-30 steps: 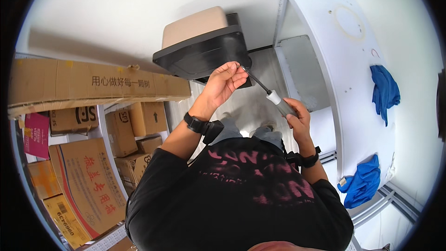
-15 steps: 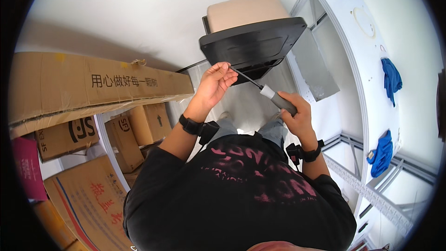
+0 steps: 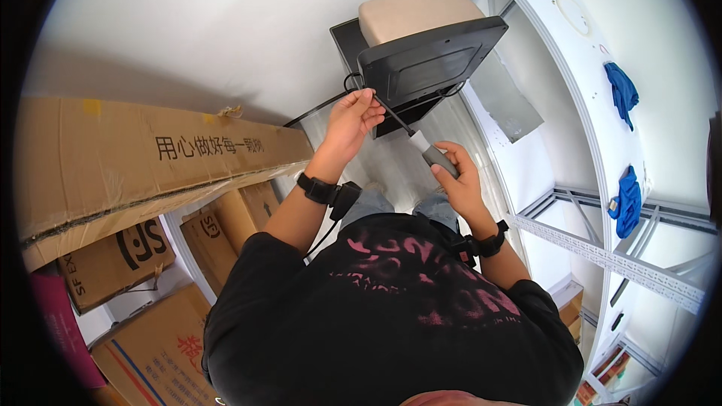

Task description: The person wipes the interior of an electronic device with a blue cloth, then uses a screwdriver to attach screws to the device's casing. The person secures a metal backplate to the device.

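Note:
I hold a screwdriver (image 3: pixel 420 142) with a grey and white handle and a long dark shaft slantwise in front of me. My right hand (image 3: pixel 464 184) is closed round the handle. The fingertips of my left hand (image 3: pixel 350 124) pinch the far end of the shaft and cover its tip. Just beyond my hands stands a black piece of furniture (image 3: pixel 425 60) with a beige padded top (image 3: pixel 417 13). Whether the screwdriver touches it, I cannot tell; the shaft end overlaps its lower edge in the picture.
A long cardboard box (image 3: pixel 120 131) lies on my left, above shelves with more boxes (image 3: pixel 124 259). White and grey metal shelving (image 3: pixel 602 252) runs along my right, with two blue cloths (image 3: pixel 623 94) on its white panel. A white wall (image 3: pixel 226 15) closes off the far side.
The view has shifted, so the black furniture appears slightly further right. My right hand sits a little further left and higher in view, and both hands keep hold of the screwdriver.

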The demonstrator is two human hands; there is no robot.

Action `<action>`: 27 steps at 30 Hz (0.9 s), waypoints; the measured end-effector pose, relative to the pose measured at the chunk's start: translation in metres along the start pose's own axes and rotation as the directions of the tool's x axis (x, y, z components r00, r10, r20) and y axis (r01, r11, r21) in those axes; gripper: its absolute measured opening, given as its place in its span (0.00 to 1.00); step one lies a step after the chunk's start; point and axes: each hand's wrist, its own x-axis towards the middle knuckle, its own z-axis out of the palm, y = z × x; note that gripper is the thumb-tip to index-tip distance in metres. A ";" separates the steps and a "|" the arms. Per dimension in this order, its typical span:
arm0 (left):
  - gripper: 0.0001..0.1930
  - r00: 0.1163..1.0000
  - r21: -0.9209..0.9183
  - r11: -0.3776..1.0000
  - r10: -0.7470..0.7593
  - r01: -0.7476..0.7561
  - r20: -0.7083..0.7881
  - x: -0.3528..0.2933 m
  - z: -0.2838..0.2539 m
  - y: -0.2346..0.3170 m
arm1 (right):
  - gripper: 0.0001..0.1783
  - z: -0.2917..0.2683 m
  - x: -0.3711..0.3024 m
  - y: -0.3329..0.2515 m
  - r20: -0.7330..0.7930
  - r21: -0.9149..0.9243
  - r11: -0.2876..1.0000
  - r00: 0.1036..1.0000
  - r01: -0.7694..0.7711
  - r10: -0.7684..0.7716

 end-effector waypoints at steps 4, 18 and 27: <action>0.11 0.996 0.117 0.990 0.088 -0.085 -0.027 0.004 0.008 0.005 | 0.18 0.013 0.000 -0.003 -0.049 0.219 0.967 0.989 -0.127 0.141; 0.21 0.636 0.825 0.101 0.690 -0.556 0.344 0.036 0.015 0.034 | 0.19 0.038 0.009 0.002 -0.131 0.254 0.963 0.984 -0.088 0.125; 0.20 0.632 0.847 0.020 0.676 -0.531 0.380 0.040 0.016 0.039 | 0.23 0.048 0.009 0.005 -0.236 -0.090 0.995 0.970 0.045 -0.066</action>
